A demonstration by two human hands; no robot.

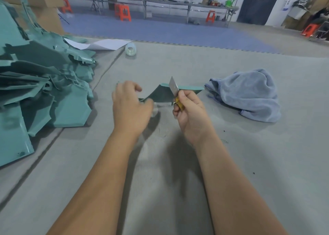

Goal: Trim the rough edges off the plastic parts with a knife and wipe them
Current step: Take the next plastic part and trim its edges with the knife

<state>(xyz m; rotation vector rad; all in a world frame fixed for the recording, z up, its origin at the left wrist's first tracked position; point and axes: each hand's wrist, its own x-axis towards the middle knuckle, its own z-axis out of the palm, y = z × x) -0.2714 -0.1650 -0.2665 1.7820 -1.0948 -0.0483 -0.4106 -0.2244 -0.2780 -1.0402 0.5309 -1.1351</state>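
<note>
We judge the job to be in its early or middle stretch. A large heap of teal moulded plastic parts point(41, 85) with ragged edges waits at the left of the grey felt-covered bench point(178, 181); no separate stack of finished pieces shows. The crumpled pale blue cloth point(249, 94) lies at the right, untouched, so wiping of this piece is yet to come.

Piece in hand: one dark teal plastic part point(161, 96), held just above the bench between the hands. The left hand point(130, 105) grips its left end, fingers curled over it; the hand is blurred, so the exact hold is probably a pinch, not certain. The right hand point(188, 108) wraps closed round the yellow-handled utility knife point(175, 92), blade angled up and lying against the part's upper edge.

Both forearms reach straight forward, wrists raised, palms turned inward toward each other.
</note>
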